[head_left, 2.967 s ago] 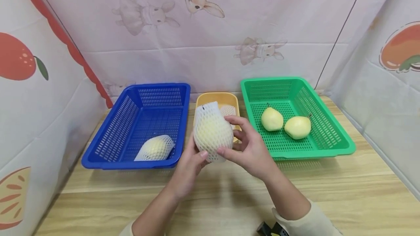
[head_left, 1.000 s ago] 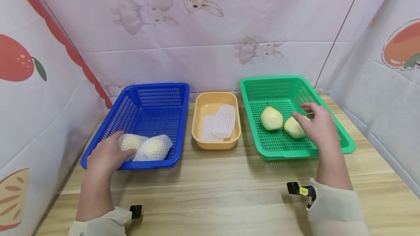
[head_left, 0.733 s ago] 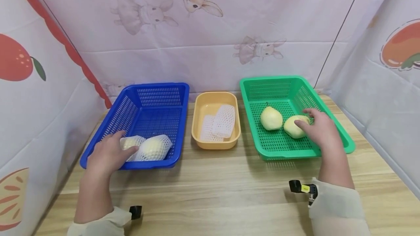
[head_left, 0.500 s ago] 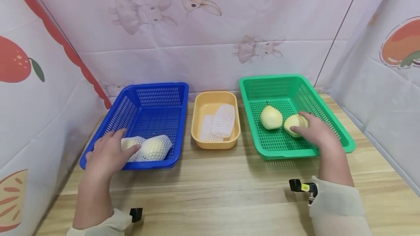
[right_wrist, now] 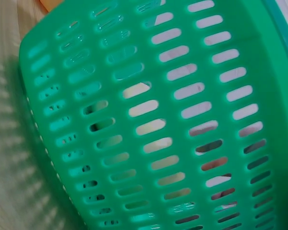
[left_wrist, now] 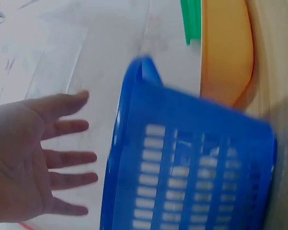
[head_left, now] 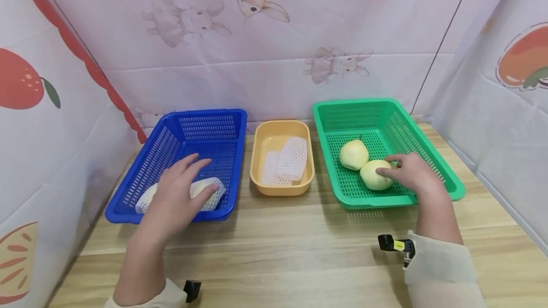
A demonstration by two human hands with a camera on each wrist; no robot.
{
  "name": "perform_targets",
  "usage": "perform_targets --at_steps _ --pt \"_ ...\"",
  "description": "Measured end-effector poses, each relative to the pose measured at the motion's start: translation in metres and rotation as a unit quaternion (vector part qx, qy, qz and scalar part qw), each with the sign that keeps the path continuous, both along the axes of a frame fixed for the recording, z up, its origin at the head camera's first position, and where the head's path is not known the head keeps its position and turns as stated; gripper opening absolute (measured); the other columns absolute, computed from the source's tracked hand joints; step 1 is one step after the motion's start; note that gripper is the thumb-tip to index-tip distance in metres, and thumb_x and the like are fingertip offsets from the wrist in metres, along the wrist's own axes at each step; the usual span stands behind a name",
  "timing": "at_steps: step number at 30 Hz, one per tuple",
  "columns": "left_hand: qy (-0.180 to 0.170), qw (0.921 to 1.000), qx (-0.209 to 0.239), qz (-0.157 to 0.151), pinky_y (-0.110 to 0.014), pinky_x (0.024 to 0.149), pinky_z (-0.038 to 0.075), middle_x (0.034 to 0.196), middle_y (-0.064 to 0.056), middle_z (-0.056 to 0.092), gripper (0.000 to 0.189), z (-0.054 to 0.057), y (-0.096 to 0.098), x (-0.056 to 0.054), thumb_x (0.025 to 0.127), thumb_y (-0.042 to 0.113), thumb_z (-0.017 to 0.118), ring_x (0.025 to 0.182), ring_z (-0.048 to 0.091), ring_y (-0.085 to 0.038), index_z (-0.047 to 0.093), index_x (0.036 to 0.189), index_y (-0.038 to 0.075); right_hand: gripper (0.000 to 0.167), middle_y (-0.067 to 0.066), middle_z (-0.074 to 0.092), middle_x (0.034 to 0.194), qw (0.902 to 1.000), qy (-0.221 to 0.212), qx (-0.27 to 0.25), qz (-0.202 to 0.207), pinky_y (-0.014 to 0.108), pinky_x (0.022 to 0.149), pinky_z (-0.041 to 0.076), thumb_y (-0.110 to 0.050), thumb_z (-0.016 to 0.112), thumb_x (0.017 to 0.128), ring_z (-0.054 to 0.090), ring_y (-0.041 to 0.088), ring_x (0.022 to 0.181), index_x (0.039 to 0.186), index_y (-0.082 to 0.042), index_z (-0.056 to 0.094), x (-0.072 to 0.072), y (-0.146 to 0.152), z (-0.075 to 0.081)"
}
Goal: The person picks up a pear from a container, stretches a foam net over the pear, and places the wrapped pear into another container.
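Two bare pears lay in the green basket (head_left: 351, 117), at 3 o'clock from the yellow tray (head_left: 282, 190), and both had just shifted. The nearer pear (head_left: 370, 176) had slid toward 7 o'clock and sat against, or very near, the farther pear (head_left: 353, 155) at its 10 o'clock, whose stem had swung round to 1 o'clock. The right hand (head_left: 412, 172) curled in from 3 o'clock, thumb across the nearer pear. Meanwhile the left hand (head_left: 177, 191) had swept toward 3 o'clock over the blue basket (head_left: 210, 128), its fingers spread wide, holding nothing. The work seemed to have turned from setting down a netted pear to taking up a bare one.

The left hand and forearm hid part of the left wrapped pear (head_left: 144, 199), at the basket's 8 o'clock, and of the right wrapped pear (head_left: 216, 191), at its 5. In the right wrist view the slotted green wall left only slivers of fruit and hand, so the grip's firmness could not be told. The net sleeves (head_left: 293, 158) overlapped, making their number uncertain.
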State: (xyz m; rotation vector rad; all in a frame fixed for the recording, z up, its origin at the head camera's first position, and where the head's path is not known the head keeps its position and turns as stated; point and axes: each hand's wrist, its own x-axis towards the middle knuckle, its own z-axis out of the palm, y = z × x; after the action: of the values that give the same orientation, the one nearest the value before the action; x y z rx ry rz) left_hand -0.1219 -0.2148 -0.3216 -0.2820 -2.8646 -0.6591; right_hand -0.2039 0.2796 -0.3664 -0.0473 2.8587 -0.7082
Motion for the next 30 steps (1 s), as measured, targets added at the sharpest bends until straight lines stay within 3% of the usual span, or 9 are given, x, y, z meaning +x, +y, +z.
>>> perform_targets --at_steps 3,9,14,19,22,26,30 --pt "0.002 0.9992 0.019 -0.034 -0.066 0.111 0.029 0.155 -0.010 0.039 0.054 -0.001 0.014 0.003 0.094 0.042 0.065 0.143 0.032 -0.037 0.052 0.142 0.021 0.074 0.040 0.035 0.139 0.9999 -0.001 -0.009 0.008 0.064 0.090 0.045 -0.055 0.065 0.088 0.041 0.051 0.121 0.133 0.003 0.054 0.002 -0.002 0.000" --pt "0.031 0.9936 0.028 -0.105 -0.055 0.109 0.040 0.144 -0.009 0.052 0.047 -0.008 0.037 0.006 0.092 0.030 0.070 0.135 0.046 -0.031 0.058 0.136 0.016 0.065 0.026 0.051 0.133 0.9979 -0.003 -0.038 0.053 0.053 0.086 0.049 -0.049 0.072 0.085 0.052 0.041 0.114 0.129 -0.005 0.052 0.004 -0.006 0.000" --pt "0.036 0.9891 0.042 -0.136 -0.050 0.108 0.044 0.138 -0.006 0.058 0.045 -0.014 0.050 0.009 0.091 0.030 0.071 0.131 0.052 -0.027 0.060 0.133 0.016 0.056 0.023 0.056 0.130 0.9950 0.019 -0.053 0.083 0.050 0.087 0.049 -0.044 0.077 0.082 0.054 0.039 0.115 0.124 -0.012 0.057 0.004 -0.009 0.001" --pt "0.050 0.9823 0.062 -0.170 -0.043 0.107 0.046 0.136 -0.004 0.060 0.044 -0.021 0.060 0.011 0.090 0.028 0.073 0.129 0.054 -0.022 0.061 0.131 0.016 0.056 0.018 0.057 0.127 0.9930 0.044 -0.076 0.079 0.040 0.080 0.049 -0.041 0.079 0.081 0.058 0.032 0.102 0.124 -0.012 0.058 0.007 -0.013 0.007" --pt "0.044 0.9802 0.070 -0.180 -0.039 0.107 0.046 0.136 -0.001 0.060 0.045 -0.023 0.066 0.012 0.091 0.030 0.072 0.129 0.054 -0.019 0.060 0.132 0.018 0.058 0.014 0.057 0.128 0.9904 0.074 -0.087 0.078 0.038 0.078 0.049 -0.043 0.079 0.081 0.057 0.032 0.102 0.126 -0.013 0.057 0.011 -0.017 0.014" --pt "0.026 0.9804 0.073 -0.181 -0.038 0.109 0.044 0.139 0.004 0.058 0.048 -0.027 0.073 0.013 0.091 0.035 0.070 0.132 0.051 -0.016 0.057 0.136 0.022 0.056 0.011 0.056 0.128 0.9795 0.144 -0.110 0.088 0.040 0.077 0.052 -0.040 0.081 0.080 0.057 0.032 0.104 0.124 -0.014 0.058 0.019 -0.033 0.025" --pt "0.011 0.9791 0.085 -0.184 -0.039 0.110 0.043 0.142 0.007 0.054 0.053 -0.030 0.079 0.015 0.092 0.036 0.069 0.135 0.047 -0.015 0.052 0.141 0.024 0.051 0.007 0.058 0.123 0.9538 0.218 -0.163 0.128 0.036 0.078 0.058 -0.025 0.086 0.077 0.057 0.024 0.099 0.120 -0.013 0.061 0.030 -0.059 0.038"
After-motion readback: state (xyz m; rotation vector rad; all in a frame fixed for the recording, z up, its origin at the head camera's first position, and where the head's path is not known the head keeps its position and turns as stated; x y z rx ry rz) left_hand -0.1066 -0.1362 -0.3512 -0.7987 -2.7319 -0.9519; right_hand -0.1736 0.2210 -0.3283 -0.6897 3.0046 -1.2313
